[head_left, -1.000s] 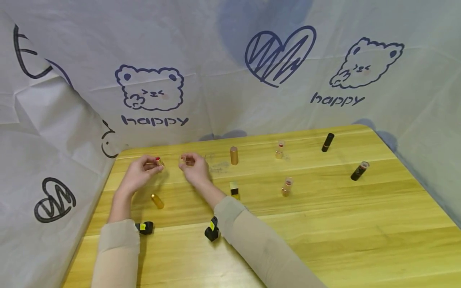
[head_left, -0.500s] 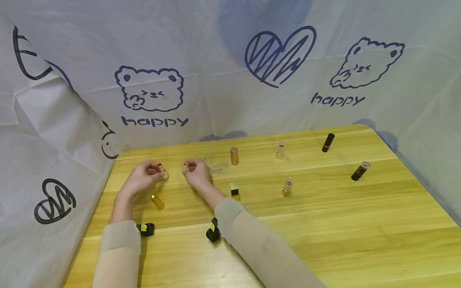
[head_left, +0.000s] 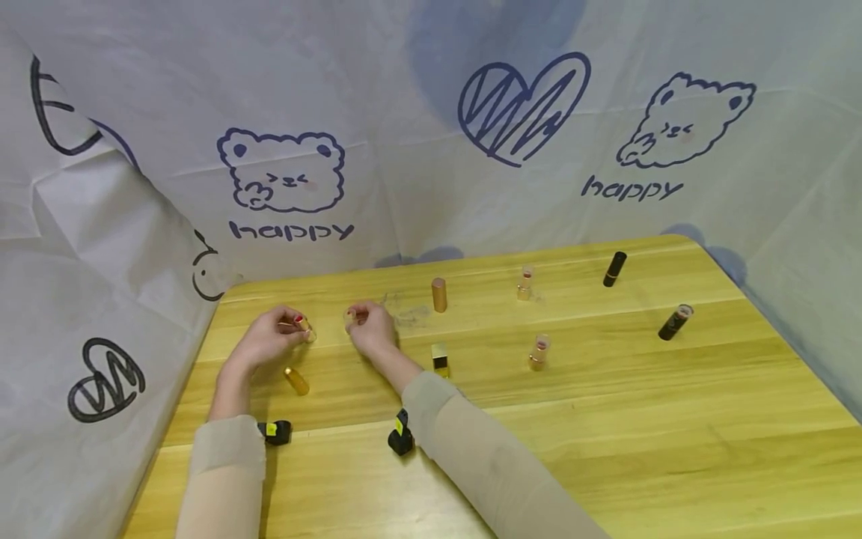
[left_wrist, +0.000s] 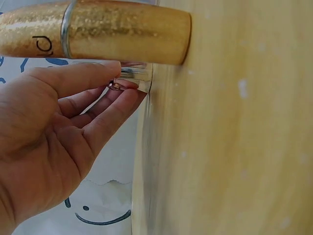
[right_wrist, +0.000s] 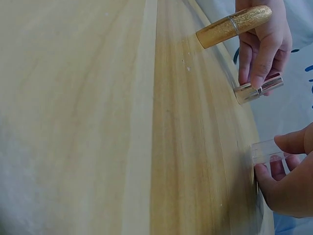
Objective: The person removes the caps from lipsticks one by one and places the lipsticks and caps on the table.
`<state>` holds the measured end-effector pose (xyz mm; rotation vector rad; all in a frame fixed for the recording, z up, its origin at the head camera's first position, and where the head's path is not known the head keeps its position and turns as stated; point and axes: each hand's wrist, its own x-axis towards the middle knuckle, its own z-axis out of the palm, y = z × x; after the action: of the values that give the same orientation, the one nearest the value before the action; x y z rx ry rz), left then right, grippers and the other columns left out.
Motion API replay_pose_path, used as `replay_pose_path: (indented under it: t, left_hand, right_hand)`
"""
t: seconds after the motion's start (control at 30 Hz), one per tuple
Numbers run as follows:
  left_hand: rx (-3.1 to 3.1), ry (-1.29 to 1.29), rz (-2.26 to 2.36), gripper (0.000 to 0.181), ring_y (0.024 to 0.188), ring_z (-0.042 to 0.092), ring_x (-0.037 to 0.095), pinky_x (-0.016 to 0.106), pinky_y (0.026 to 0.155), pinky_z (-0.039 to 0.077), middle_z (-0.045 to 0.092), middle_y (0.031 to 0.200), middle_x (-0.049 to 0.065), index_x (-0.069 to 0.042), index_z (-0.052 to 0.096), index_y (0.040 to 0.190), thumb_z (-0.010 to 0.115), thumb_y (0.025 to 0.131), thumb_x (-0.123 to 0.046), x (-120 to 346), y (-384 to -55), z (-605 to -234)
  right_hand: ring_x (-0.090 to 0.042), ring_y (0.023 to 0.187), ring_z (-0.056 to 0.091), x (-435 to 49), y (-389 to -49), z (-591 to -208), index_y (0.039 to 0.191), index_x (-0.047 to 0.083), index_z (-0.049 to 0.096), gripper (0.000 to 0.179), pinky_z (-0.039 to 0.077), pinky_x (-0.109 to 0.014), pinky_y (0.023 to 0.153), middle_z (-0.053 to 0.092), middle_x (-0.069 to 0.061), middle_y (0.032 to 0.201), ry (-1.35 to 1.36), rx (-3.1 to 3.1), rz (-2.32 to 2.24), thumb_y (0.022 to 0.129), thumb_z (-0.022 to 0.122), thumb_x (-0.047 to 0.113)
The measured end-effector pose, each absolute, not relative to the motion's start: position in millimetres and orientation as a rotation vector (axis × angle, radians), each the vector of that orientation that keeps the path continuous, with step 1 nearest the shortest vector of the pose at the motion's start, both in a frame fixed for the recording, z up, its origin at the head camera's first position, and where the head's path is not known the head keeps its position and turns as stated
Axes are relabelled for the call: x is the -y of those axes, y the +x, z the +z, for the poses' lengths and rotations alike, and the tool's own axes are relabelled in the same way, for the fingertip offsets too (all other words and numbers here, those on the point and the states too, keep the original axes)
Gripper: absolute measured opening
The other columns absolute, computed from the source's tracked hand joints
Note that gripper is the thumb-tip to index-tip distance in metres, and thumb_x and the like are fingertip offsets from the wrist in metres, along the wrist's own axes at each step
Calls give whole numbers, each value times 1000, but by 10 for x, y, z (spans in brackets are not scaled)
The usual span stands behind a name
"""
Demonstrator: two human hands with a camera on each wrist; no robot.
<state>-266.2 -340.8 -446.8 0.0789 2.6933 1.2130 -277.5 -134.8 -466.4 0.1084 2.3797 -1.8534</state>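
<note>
In the head view my left hand pinches a small lipstick with a red tip, tilted, its clear base low at the tabletop. My right hand holds a clear lipstick cap between thumb and fingers, a short gap to the right. The right wrist view shows the metallic lipstick and the transparent cap, both at the table surface and apart. Near my left wrist stands a gold lipstick tube. It partly hides the left fingers' hold in the left wrist view.
Right of my hands are a copper tube, a gold-and-black square tube, two clear-capped lipsticks and two black tubes. A white printed cloth hangs behind the wooden table.
My left hand has brought the lipstick slightly towards me and down to the tabletop. My right hand has also shifted a little nearer and rightward with the clear cap.
</note>
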Motion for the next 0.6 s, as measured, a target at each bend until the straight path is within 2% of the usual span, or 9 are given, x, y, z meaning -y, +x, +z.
replay_pose_path:
  t: [0.3,0.6]
  left_hand:
    - [-2706,111,1183,40,125,59,46,52,104,53,62,127,30,11,52,134,66,101,-7,3397,-2688,-4457]
    - [-2698,115,1195,43,127,58,48,53,106,52,61,129,31,12,50,135,67,100,-5,3412,-2649,-4468]
  right_hand:
    - [-18,101,67,1337,-2777,-4636,121,8,73,26,57,-32,89,70,-1,111,85,-2404,-1806,96,73,3]
    - [-18,101,67,1346,-2779,-4642,124,8,72,31,56,-34,91,71,0,108,110,-2415,-1760,94,77,8]
